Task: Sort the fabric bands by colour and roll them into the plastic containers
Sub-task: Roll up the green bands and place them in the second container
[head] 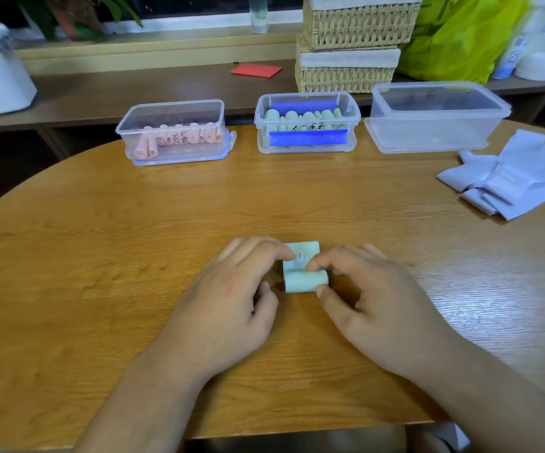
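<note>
A: Where are the edges, and how much bare wood is there?

B: The wooden table (101,256) is rounded; its near edge runs under both forearms, and its far edge curves behind three clear tubs; a wide strip of bare wood lies between the tubs and the hands, and more to the left; on the right, a heap of pale lilac bands (519,178) sits near the right-hand edge, well apart from the hands.

A: And the hands?

B: Both are low on the table, palms down, knuckles up; the left hand (231,299) and right hand (372,305) meet over the green band (303,279), which lies in the middle near the front, its near end already rolled and a short flat part left beyond; each hand pinches it, with curled forefingers pressing on the flat part and thumbs at the ends of the roll.

A: The tubs?

B: The left tub (176,103) holds pink rolls (179,138); the middle tub (354,125), with blue clips, holds green rolls (300,117); the right tub (428,125) is larger; two wicker baskets (349,60) are stacked behind.

A: Any writing?

B: Pale print on the band, something like a "0", the rest blurred; black marks show on the two filled tubs, too small to read.
</note>
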`<state>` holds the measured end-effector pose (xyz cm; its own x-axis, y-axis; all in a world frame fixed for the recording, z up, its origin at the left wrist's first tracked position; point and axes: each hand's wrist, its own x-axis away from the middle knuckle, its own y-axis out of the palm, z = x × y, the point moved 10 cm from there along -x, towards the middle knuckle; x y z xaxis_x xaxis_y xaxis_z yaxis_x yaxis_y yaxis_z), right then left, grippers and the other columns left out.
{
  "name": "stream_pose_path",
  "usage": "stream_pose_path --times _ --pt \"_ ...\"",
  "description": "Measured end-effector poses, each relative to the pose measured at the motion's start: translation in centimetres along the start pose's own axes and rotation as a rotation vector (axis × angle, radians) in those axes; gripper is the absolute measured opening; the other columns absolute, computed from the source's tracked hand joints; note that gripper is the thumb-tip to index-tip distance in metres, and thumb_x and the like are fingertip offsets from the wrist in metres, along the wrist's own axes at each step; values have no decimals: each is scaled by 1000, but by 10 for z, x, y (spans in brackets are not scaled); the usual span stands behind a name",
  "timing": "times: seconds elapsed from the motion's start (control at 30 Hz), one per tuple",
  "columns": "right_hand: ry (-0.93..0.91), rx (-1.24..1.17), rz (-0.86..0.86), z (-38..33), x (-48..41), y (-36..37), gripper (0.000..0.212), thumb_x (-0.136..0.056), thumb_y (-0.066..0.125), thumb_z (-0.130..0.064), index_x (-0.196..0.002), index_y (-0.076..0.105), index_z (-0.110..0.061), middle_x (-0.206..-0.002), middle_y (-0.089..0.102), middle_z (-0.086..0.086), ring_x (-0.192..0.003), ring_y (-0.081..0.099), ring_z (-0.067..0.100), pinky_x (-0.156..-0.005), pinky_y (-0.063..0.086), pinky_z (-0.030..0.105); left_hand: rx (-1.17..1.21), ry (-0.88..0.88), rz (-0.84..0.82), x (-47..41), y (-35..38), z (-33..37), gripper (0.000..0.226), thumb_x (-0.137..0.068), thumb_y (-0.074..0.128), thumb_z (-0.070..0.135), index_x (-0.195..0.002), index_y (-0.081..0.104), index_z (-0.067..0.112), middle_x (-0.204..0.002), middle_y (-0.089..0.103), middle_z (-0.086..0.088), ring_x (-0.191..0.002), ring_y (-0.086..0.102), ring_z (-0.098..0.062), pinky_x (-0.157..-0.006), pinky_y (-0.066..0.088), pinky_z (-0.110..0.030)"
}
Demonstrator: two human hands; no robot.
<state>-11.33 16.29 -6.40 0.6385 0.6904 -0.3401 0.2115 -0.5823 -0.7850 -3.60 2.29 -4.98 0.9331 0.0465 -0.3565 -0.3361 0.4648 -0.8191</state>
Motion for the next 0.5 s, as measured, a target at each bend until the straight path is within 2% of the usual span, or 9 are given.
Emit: stream_pose_path --times 0.13,0.3,0.4,0.5 --pt "18 3 -2 3 -3 1 26 -91 61 -38 -116 68 -39 -104 60 -25 -101 53 7 -88 47 31 -7 76 -33 1 3 9 42 -85 59 -1 -118 66 25 -125 59 15 -123 55 -13 -100 48 -39" --pt "29 15 19 2 -2 0 31 -96 57 -41 -124 70 -37 -109 55 -24 -103 52 4 -89 45 25 -27 65 -50 1 7 6 45 -86 58 2 -122 64 28 -127 58 16 -125 54 -12 -101 48 -40" --pt "9 -8 68 -3 -1 -6 28 -98 64 -29 -125 68 -34 -113 56 -20 -105 54 7 -89 48 26 -45 26 -42 0 7 -2 52 -84 53 4 -127 63 31 -130 56 18 -128 52 -12 -103 48 -40" --pt "-37 -37 104 -11 1 -14 26 -95 67 -11 -112 68 -31 -109 57 -19 -103 55 11 -84 47 26 -61 0 -36 -1 9 -7 58 -84 52 3 -133 63 32 -135 54 17 -131 50 -13 -106 47 -40"
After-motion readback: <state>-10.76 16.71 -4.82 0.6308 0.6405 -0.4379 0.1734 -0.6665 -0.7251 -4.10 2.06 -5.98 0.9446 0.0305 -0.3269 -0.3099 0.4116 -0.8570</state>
